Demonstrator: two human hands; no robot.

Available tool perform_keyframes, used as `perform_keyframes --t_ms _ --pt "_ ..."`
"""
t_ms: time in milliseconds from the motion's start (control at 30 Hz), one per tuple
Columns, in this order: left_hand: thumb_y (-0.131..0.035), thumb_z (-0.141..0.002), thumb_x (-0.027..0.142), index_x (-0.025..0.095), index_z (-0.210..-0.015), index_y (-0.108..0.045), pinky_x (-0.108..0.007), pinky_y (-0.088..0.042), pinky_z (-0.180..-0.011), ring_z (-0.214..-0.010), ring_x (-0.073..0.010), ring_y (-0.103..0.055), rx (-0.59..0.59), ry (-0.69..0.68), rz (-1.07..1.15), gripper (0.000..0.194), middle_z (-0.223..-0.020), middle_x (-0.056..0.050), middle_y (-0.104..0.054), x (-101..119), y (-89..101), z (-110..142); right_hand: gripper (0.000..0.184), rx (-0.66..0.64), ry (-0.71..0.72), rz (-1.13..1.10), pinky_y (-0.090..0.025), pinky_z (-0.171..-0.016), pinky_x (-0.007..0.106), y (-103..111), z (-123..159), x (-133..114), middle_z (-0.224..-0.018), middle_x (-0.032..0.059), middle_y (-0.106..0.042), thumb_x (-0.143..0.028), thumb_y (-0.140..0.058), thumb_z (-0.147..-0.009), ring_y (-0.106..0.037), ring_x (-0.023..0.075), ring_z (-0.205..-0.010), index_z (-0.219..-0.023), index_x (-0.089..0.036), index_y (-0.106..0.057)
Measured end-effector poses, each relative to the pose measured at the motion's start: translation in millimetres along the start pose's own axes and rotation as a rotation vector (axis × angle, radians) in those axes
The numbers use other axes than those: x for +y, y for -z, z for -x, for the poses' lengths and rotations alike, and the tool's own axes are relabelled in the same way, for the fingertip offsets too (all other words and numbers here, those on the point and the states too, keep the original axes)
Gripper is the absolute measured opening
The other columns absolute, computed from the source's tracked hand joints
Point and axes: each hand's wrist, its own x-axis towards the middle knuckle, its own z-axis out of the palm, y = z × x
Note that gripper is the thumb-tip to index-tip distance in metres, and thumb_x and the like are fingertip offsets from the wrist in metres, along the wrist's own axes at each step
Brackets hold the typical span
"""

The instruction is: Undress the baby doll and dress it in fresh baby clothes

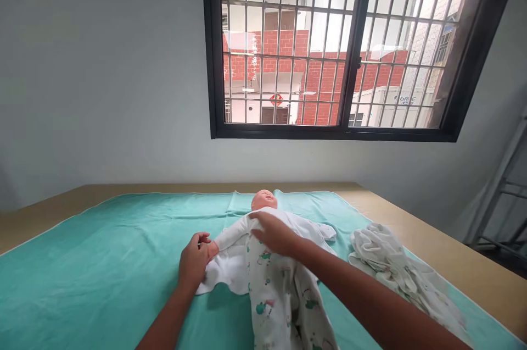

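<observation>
A baby doll (264,200) lies on its back, its head toward the wall. It has a white long-sleeved top (233,233) and a white garment with a green and pink print (265,295) over the body and legs. White cloth (230,276) spreads beneath the arm on the left. My left hand (195,260) is closed around the doll's hand (213,250) at the cuff. Across the chest, my right hand (275,233) curls its fingers and thumb on the white top near the shoulder; its fingertips are partly hidden. A white sleeve (325,230) extends to the right.
A teal sheet (102,267) covers much of the wooden table (395,207). Crumpled white clothes (382,256) lie on the right. Behind the table are a wall and a barred window (284,64); a metal frame (502,185) stands at the far right.
</observation>
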Motion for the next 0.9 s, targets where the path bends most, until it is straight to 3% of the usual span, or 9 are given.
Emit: perform_keyframes --t_ms 133,233,367,467,533,600,667,733,900 --pt "-0.042 -0.074 0.019 0.022 -0.095 -0.06 -0.031 -0.049 -0.064 -0.066 -0.0188 -0.064 -0.015 0.022 -0.021 0.028 -0.094 -0.003 -0.071 3 -1.3 1 0.04 0.146 -0.303 0.049 -0.042 -0.103 0.041 34 64 93 -0.132 0.0112 -0.059 -0.036 -0.033 -0.098 -0.055 0.0236 -0.122 -0.128 -0.019 -0.053" --pt "-0.041 -0.072 0.018 0.022 -0.096 -0.06 -0.031 -0.049 -0.061 -0.064 -0.0182 -0.064 -0.016 0.029 -0.032 0.031 -0.097 -0.003 -0.07 4 1.0 2 0.038 0.155 -0.444 0.1 -0.039 -0.104 0.045 44 113 147 -0.128 0.015 -0.061 -0.033 -0.044 -0.093 -0.053 0.0285 -0.123 -0.124 -0.016 -0.058" --pt "-0.043 -0.072 0.02 0.022 -0.097 -0.063 -0.032 -0.052 -0.075 -0.095 -0.0242 -0.065 0.014 -0.133 -0.142 0.032 -0.103 -0.004 -0.069 7 10.2 8 0.032 0.182 -0.543 0.142 -0.038 -0.101 0.04 38 139 180 -0.123 0.0131 -0.063 -0.026 -0.049 -0.091 -0.054 0.028 -0.119 -0.119 -0.018 -0.062" --pt "-0.046 -0.079 0.03 0.023 -0.1 -0.063 -0.037 -0.052 -0.083 -0.102 -0.0266 -0.062 0.039 -0.316 -0.272 0.028 -0.11 -0.004 -0.066 34 6.8 16 0.026 0.215 -0.579 0.142 -0.037 -0.097 0.036 31 134 187 -0.115 0.0107 -0.064 -0.023 -0.056 -0.087 -0.054 0.0273 -0.113 -0.112 -0.022 -0.066" --pt "-0.041 -0.085 0.034 0.024 -0.103 -0.062 -0.038 -0.05 -0.089 -0.104 -0.0249 -0.061 0.038 -0.42 -0.29 0.029 -0.113 -0.005 -0.065 70 -10.2 25 0.024 0.236 -0.596 0.121 -0.036 -0.094 0.034 29 130 190 -0.112 0.0092 -0.064 -0.021 -0.06 -0.084 -0.053 0.0265 -0.11 -0.107 -0.025 -0.067" --pt "-0.04 -0.089 0.034 0.025 -0.105 -0.061 -0.036 -0.048 -0.093 -0.108 -0.0234 -0.059 -0.084 -0.553 -0.366 0.028 -0.113 -0.004 -0.066 116 -39.9 33 0.024 0.25 -0.602 0.081 -0.036 -0.092 0.033 30 129 192 -0.107 0.0076 -0.063 -0.019 -0.062 -0.082 -0.053 0.0256 -0.108 -0.104 -0.026 -0.067" --pt "-0.038 -0.091 0.029 0.025 -0.108 -0.062 -0.039 -0.046 -0.093 -0.108 -0.0239 -0.059 -0.303 -0.657 -0.633 0.029 -0.115 -0.005 -0.065 161 -77.0 38 0.023 0.264 -0.607 0.027 -0.036 -0.091 0.033 32 130 194 -0.103 0.0071 -0.063 -0.017 -0.064 -0.079 -0.053 0.0256 -0.105 -0.1 -0.025 -0.067" --pt "-0.043 -0.09 0.026 0.02 -0.093 -0.066 -0.042 -0.048 -0.086 -0.1 -0.0271 -0.062 -0.517 -0.673 -0.876 0.025 -0.106 -0.009 -0.067 194 -113.6 37 0.021 0.284 -0.616 -0.043 -0.037 -0.09 0.034 34 132 196 -0.101 0.0077 -0.062 -0.017 -0.065 -0.076 -0.054 0.026 -0.103 -0.097 -0.023 -0.065" --pt "-0.069 -0.081 0.038 0.013 -0.085 -0.066 -0.04 -0.052 -0.078 -0.087 -0.0221 -0.063 -0.703 -0.59 -1.01 0.025 -0.096 -0.009 -0.067 215 -175.7 12 0.023 0.361 -0.602 -0.322 -0.043 -0.086 0.032 37 133 200 -0.1 0.0058 -0.063 -0.023 -0.065 -0.072 -0.059 0.0221 -0.095 -0.095 -0.021 -0.062"
